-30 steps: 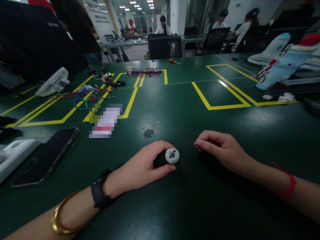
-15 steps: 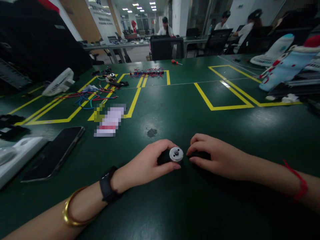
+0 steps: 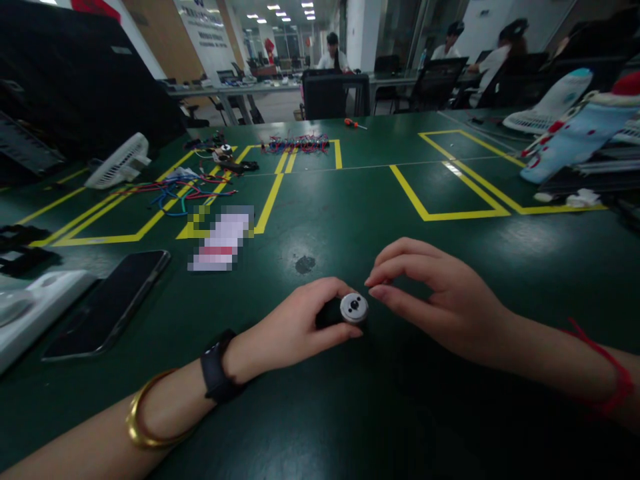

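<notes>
Between the thumb and fingers of my left hand (image 3: 305, 323) stands a small cylindrical motor (image 3: 354, 307). Its round silver end faces up, showing a dark centre and small dark holes. My left hand is closed around its sides. Just right of the motor and a little above it hovers my right hand (image 3: 435, 293), apart from it. Thumb and fingertips there are drawn together in a pinch; whatever may be between them is too small to make out.
Left on the green table (image 3: 320, 413) lie a phone (image 3: 107, 303), a white power strip (image 3: 45, 307), a blurred card (image 3: 223, 239) and loose wires (image 3: 175, 193). Farther back are a wire bundle (image 3: 297, 144) and a screwdriver (image 3: 355, 123). A blue bottle (image 3: 575, 137) is at right.
My right hand has risen up from the table beside the motor, its fingertips now higher and pinched. The left hand keeps its hold, and the motor stays in nearly the same place.
</notes>
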Available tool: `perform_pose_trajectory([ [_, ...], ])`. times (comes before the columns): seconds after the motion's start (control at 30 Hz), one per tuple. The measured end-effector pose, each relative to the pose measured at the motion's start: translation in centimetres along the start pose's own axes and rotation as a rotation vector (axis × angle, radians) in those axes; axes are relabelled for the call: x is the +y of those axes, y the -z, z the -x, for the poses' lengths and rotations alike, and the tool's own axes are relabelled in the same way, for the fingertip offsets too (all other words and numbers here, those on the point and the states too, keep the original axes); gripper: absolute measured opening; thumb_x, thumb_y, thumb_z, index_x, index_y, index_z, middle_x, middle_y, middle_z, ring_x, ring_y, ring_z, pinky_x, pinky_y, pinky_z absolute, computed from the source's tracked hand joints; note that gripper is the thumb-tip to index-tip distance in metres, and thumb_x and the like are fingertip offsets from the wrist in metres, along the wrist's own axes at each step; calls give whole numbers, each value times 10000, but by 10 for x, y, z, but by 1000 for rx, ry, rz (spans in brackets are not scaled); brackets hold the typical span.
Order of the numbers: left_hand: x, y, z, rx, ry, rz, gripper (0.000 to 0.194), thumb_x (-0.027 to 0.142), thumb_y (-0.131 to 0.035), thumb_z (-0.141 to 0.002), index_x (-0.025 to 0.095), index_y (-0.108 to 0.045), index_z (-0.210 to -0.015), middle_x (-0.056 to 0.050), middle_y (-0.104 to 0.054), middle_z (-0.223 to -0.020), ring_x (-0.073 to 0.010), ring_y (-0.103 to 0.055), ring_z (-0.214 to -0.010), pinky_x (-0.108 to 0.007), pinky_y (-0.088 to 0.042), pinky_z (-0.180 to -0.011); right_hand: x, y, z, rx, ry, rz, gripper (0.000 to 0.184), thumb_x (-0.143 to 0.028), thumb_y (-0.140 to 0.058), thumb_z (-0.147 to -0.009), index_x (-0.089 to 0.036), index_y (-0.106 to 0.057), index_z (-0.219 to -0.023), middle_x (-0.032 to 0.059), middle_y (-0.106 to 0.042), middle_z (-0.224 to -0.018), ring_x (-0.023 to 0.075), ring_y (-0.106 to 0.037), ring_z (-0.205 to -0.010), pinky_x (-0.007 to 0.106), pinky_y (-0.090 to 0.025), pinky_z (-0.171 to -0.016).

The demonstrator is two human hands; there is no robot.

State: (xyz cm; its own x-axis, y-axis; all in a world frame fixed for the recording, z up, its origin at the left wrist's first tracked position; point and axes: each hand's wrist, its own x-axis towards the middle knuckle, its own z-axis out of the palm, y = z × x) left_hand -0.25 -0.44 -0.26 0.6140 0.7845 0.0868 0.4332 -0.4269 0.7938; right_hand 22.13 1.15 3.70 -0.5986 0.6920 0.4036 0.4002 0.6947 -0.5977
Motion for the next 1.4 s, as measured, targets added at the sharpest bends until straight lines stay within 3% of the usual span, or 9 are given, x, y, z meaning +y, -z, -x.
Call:
perform_pose_trajectory([
  [0.1,0,1,-1,0,-5,19,266,296,-684,-844,199,-565,-1062,-18,-628,-1038,-176,-583,-930,-292,-456,-832,10,3,11,-47,-68,13,69,-210,-596,-884,-185,-647,-924,28,-597,-937,135,-564,-875,260,-453,-771],
  [0.27,1,1,0,4,1,31,284,303,-687,-840,205,-574,-1080,-30,-636,-1051,-190,-588,-947,-313,-467,-846,29,-5,32,-260,-144,54,99,-208,-575,-885,-195,-653,-946,59,-586,-1039,181,-550,-980,328,-459,-853],
  [0.53,0,1,0,0,14,29,303,315,-684,-842,210,-567,-1101,-33,-632,-1073,-190,-588,-962,-315,-471,-860,34,-5,39,-306,-146,11,125,-240,-574,-885,-211,-654,-977,73,-571,-1110,203,-527,-1057,371,-453,-912],
  [0.67,1,1,0,-5,20,23,313,310,-683,-842,213,-562,-1114,-36,-627,-1089,-194,-587,-976,-321,-473,-869,34,-1,40,-192,-202,-144,126,-252,-601,-868,-217,-647,-981,64,-594,-1089,199,-559,-1028,364,-463,-895],
  [0.8,2,2,0,-20,27,27,317,306,-679,-846,216,-559,-1125,-46,-621,-1116,-205,-585,-999,-334,-474,-889,46,1,42,68,-467,-437,141,-308,-565,-903,-204,-643,-957,42,-631,-908,165,-603,-825,307,-495,-736],
  [0.9,2,2,0,-21,25,32,321,300,-679,-846,218,-559,-1132,-47,-620,-1124,-206,-585,-1006,-335,-475,-897,53,-1,44,200,-565,-618,149,-328,-610,-877,-200,-660,-932,29,-648,-855,154,-614,-772,297,-495,-714],
  [1.13,2,2,0,-23,17,24,322,297,-672,-854,220,-549,-1141,-35,-615,-1131,-191,-580,-1015,-325,-468,-910,49,-1,42,172,-602,-618,140,-341,-652,-852,-216,-693,-901,12,-676,-851,130,-632,-773,259,-501,-723],
  [1.4,2,2,0,-20,14,30,315,292,-658,-859,216,-550,-1145,-52,-615,-1131,-208,-581,-1016,-349,-475,-910,49,0,42,172,-619,-587,185,-348,-642,-855,-206,-705,-956,35,-708,-865,157,-664,-796,293,-528,-735],
])
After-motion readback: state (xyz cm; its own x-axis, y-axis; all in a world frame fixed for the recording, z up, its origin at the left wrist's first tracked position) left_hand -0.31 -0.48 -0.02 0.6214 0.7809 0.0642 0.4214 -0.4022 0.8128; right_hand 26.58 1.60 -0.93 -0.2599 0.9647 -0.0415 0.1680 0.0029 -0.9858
